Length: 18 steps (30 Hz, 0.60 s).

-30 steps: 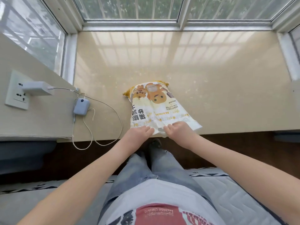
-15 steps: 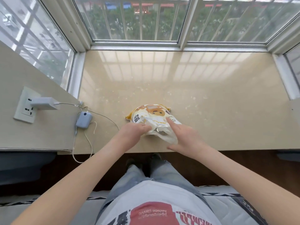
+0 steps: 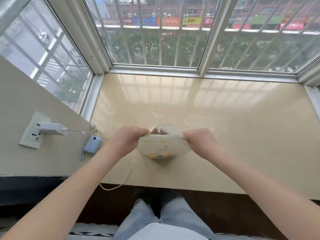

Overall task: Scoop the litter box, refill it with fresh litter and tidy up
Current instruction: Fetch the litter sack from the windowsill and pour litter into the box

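Note:
A white and yellow cat litter bag (image 3: 161, 148) stands upright on the beige window ledge (image 3: 225, 135), its crumpled top edge facing me. My left hand (image 3: 127, 138) grips the left end of that top edge. My right hand (image 3: 199, 139) grips the right end. Between the two hands the mouth of the bag gapes a little and shows a dark inside. No litter box or scoop is in view.
A white charger (image 3: 52, 129) sits in a wall socket (image 3: 33, 130) at the left. Its cable (image 3: 127, 172) runs over the ledge's front edge, past a small blue device (image 3: 92, 144). Windows enclose the ledge on three sides. My legs stand below the ledge.
The bag lay flat on the ledge a second ago; both hands have raised it upright and moved to its top corners. The view has tilted up toward the window.

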### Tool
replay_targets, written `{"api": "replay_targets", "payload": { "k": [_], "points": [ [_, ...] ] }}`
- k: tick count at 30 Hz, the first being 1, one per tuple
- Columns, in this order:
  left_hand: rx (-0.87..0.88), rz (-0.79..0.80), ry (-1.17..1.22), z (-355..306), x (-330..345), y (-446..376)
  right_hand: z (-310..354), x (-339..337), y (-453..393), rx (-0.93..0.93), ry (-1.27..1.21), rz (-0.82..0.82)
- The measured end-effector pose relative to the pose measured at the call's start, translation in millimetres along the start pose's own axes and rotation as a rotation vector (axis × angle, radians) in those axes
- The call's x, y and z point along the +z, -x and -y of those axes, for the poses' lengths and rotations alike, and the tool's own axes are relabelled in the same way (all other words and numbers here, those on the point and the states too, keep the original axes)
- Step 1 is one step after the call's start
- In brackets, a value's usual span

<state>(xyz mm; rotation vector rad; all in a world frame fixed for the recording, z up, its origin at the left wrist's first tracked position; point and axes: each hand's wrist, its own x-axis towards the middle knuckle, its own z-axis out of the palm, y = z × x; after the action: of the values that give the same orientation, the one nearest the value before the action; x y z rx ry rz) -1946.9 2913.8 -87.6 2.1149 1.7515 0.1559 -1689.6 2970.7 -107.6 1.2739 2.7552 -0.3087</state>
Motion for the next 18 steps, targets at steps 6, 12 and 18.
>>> {"api": "replay_targets", "payload": {
  "k": [6, 12, 18],
  "points": [
    [-0.089, 0.036, -0.249, -31.4, -5.3, -8.3, -5.8, 13.3, 6.2, -0.073, 0.080, -0.051],
    [-0.120, 0.129, -0.277, -49.3, 3.6, -35.3, -12.7, 20.4, -2.4, -0.188, 0.218, -0.140],
    [0.114, 0.139, -0.363, -30.4, 30.5, -15.1, -10.5, 20.3, -1.5, -0.226, 0.385, -0.182]
  ]
}}
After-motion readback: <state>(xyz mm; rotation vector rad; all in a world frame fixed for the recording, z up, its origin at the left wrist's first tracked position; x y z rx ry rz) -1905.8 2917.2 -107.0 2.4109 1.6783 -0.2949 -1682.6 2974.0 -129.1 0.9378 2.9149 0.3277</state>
